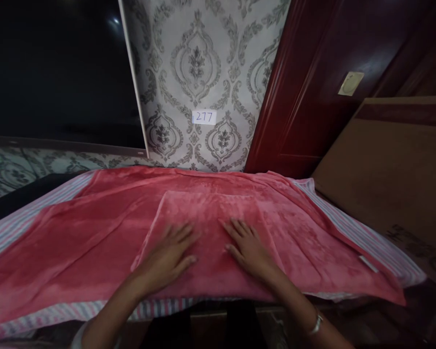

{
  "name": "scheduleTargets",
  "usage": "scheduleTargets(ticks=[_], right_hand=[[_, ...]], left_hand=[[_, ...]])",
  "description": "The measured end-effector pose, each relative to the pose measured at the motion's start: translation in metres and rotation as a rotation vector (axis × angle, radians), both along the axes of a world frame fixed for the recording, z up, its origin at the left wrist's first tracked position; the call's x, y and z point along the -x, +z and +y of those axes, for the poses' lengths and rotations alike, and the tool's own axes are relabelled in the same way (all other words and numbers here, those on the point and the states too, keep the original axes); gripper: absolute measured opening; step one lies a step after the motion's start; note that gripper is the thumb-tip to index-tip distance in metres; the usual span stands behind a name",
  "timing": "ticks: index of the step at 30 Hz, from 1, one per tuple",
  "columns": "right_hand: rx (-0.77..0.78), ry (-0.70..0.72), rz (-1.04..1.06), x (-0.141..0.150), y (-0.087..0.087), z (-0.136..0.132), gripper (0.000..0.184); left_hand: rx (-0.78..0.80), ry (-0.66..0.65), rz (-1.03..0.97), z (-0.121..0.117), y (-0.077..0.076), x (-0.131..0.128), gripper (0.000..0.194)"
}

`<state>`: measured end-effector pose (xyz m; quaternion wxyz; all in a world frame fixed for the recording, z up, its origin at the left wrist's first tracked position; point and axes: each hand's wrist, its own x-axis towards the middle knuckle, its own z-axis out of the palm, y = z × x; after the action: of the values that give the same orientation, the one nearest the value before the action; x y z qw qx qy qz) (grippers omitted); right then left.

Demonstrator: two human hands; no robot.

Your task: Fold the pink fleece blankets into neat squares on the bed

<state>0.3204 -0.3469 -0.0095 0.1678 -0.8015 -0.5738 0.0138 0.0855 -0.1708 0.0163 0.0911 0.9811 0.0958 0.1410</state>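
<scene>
The left hand (169,254) and right hand (250,249) lie open on the folded cloth (209,252), apparently smoothing it; next move probably needs even pressure.

Left grip (164,257) blurry, television (58,72) partly offscreen.

Low pass L of the left hand (169,254), over the spread pink plush blanket (94,232); only shallow creases there. Betw. it & the right hand (249,247), a gap above the flat rectangular pink plush piece (209,242). Blocked, far side: grey-patterned papered wall (196,63) & glossy dark-red wood panel (305,87); far L, black flat screen w/ silver frame (58,72). R: big brown cardboard box (392,174) beyond blanket. So 4 obstacles.
</scene>
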Motion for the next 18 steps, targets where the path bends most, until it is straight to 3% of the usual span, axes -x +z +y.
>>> scheduleTargets(ticks=[4, 7, 13, 18], right_hand=[[0.020, 0.005, -0.013, 0.003, -0.012, -0.024, 0.062], [0.010, -0.009, -0.026, 0.004, -0.020, -0.025, 0.061], [-0.036, -0.038, -0.061, 0.009, -0.027, -0.022, 0.060], [0.049, -0.017, -0.010, 0.005, -0.014, -0.023, 0.060]], left_hand=[[-0.124, 0.240, -0.062, 0.019, -0.029, 0.012, 0.064], [-0.149, 0.311, -0.052, 0.019, -0.047, 0.015, 0.063], [-0.155, 0.297, 0.003, 0.020, -0.047, 0.015, 0.064], [-0.189, 0.300, -0.038, 0.023, -0.050, 0.016, 0.061]])
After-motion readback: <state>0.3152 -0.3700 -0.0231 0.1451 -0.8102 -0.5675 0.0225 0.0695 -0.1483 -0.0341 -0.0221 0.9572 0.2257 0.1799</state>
